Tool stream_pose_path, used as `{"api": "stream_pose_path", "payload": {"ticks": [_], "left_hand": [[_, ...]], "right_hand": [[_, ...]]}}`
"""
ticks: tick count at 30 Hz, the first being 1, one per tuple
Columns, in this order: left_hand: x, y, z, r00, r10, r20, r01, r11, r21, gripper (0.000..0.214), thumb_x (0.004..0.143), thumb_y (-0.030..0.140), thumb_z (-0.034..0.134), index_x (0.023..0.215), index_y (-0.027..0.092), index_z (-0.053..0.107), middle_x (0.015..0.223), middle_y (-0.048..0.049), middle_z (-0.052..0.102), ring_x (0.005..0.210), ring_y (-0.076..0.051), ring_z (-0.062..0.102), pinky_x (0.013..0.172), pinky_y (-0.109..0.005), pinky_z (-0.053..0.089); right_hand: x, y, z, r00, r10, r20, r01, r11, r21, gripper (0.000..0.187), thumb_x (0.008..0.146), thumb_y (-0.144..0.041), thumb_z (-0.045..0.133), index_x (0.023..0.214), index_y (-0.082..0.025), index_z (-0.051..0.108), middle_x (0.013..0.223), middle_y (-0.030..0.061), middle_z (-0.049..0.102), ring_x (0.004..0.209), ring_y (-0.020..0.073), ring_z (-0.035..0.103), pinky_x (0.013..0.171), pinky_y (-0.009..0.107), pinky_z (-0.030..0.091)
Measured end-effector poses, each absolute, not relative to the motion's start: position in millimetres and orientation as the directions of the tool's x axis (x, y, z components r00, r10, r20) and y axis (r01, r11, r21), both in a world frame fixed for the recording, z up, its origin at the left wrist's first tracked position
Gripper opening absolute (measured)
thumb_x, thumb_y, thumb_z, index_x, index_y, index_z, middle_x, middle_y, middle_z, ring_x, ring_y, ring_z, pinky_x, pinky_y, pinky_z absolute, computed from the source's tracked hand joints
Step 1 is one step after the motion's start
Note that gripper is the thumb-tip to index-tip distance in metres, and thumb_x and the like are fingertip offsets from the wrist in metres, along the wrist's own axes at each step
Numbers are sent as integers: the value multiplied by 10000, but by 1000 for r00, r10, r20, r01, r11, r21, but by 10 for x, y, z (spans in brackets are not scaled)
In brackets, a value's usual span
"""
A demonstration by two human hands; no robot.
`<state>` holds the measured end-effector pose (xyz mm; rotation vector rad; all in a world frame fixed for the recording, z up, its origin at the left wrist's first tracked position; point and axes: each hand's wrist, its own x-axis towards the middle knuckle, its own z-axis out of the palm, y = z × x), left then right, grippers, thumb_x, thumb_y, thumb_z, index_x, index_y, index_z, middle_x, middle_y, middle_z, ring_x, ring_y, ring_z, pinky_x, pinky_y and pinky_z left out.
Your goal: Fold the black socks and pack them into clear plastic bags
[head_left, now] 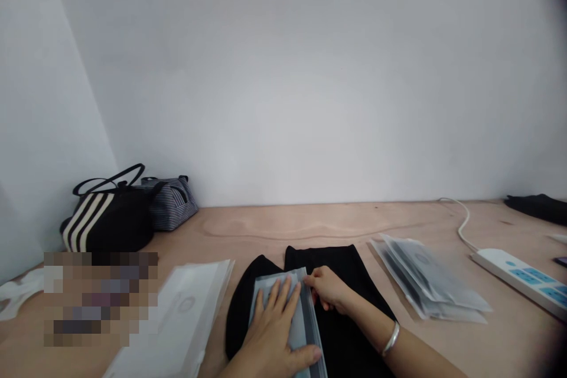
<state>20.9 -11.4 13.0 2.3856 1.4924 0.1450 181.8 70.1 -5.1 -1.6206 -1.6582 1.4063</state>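
Observation:
A frosted plastic bag [305,325] lies lengthwise on a folded black garment [321,257]. My left hand [270,325] rests flat on the bag with its fingers spread, pressing it down. My right hand [326,288], with a silver bangle [391,338] on the wrist, pinches the bag's far right edge between its fingers and thumb. The hands hide much of the bag's middle, and the bag and forearm cover most of the garment.
A stack of frosted bags [425,279] lies to the right, and white bags [177,322] lie to the left on the wooden table [310,224]. Striped bags [108,221] stand at the back left. A white power strip [518,279] sits at the right.

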Motion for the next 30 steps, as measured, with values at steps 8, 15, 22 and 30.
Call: {"api": "stream_pose_path", "payload": {"ticks": [8,15,22,30], "left_hand": [[187,-104,106,457,886,-81,855,-412,316,889,706,719,380,1368,245,21,1446,-43,-1,1301,-315,-46,1025,-559,43],[182,-106,41,443,897,3,856,-424,297,568,885,550,172,1371,277,63,1444,-10,28,1315,-256,18,1037,-529,86],[183,-95,22,447,894,14,852,-430,299,561,887,562,146,1369,287,63,1445,-9,43,1315,-252,27,1041,-525,79],[183,-103,38,445,895,16,853,-429,297,565,888,559,158,1372,281,71,1445,-17,45,1314,-260,36,1038,-534,96]], "right_hand": [[1938,297,2,-352,833,-427,484,-229,-845,153,810,-242,399,685,-172,453,477,-32,583,231,50,371,261,152,195],[2043,-92,-104,-421,785,-455,492,-224,-841,182,794,-284,424,653,-179,470,483,-32,565,261,43,353,283,158,204],[2205,-239,-396,-410,857,-313,485,-86,-870,202,676,-345,623,677,-162,537,581,-34,540,539,71,484,442,151,322],[2240,-252,-104,-407,865,-293,569,-10,-822,235,760,-386,551,720,-154,543,531,-38,524,448,51,446,394,144,287]]}}
